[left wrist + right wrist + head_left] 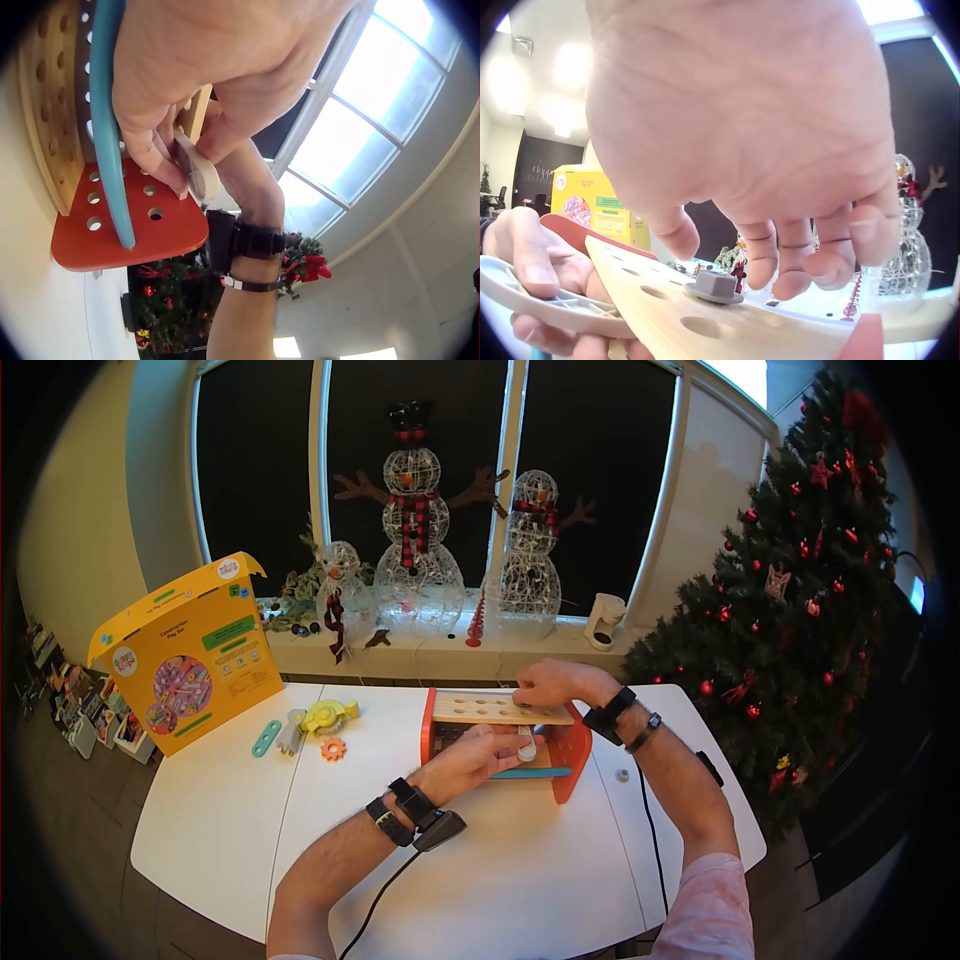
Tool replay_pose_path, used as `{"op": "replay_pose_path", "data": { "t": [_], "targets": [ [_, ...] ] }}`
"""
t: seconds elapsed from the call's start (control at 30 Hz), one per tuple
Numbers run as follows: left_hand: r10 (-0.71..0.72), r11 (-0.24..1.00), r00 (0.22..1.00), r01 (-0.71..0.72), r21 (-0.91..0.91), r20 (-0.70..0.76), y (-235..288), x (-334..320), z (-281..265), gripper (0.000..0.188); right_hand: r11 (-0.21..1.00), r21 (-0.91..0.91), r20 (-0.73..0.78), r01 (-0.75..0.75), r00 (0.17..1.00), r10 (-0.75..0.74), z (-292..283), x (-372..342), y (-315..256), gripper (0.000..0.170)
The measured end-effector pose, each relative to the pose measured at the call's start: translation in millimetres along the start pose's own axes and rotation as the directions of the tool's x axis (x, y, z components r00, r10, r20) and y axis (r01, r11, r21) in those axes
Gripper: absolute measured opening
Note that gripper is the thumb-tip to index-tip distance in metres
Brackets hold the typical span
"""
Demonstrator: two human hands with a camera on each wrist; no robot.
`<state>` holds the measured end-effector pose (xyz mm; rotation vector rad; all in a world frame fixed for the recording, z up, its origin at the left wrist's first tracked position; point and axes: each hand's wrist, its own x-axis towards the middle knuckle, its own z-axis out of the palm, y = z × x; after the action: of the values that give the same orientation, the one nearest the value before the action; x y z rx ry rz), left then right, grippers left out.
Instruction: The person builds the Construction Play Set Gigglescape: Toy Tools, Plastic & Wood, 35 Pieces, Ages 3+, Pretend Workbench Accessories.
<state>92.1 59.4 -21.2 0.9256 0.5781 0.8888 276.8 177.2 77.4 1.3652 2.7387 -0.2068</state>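
Note:
A toy workbench with red side panels (573, 765), a teal bar (109, 127) and a pale wooden top board (470, 707) stands on the table. Below the board's near edge, my left hand (465, 758) pinches a pale grey ribbed toy piece with a rounded end (577, 317) between thumb and fingers. Over the board's right part hangs my right hand (558, 682), palm down, fingers loosely bent around a grey hex-headed bolt (715, 287). In the right wrist view the bolt sits at one of the board's holes, with the fingertips apart from it.
On the table's left stand a yellow play-set box (195, 660), a teal strip (266, 738), a yellow toy piece (328, 715) and an orange gear (333, 750). A small grey part (622, 776) lies right of the workbench, by a black cable (652, 830). Wire snowmen (420, 530) line the windowsill.

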Motion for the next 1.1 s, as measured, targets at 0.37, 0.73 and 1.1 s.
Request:
{"op": "replay_pose_path", "data": {
  "t": [0.37, 0.73, 1.1],
  "targets": [
    [-0.005, 1.000, 1.000, 0.005, -0.002, -0.006, -0.4, 0.6, -0.6, 0.039, 1.000, 0.021, 0.115, -0.008, 0.993, 0.006, 4.9, 7.3, 7.0, 0.067],
    [-0.010, 1.000, 1.000, 0.010, 0.008, 0.012, -0.8, 0.1, -2.7, 0.039, 0.999, 0.007, 0.160, -0.045, 0.986, 0.043, -1.9, 5.2, 2.0, 0.062],
    [-0.016, 1.000, 1.000, 0.016, 0.014, 0.004, -1.2, 0.8, -1.8, 0.040, 1.000, 0.007, 0.146, 0.020, 0.989, -0.021, 4.0, 4.2, 10.0, 0.058]
  ]
}}
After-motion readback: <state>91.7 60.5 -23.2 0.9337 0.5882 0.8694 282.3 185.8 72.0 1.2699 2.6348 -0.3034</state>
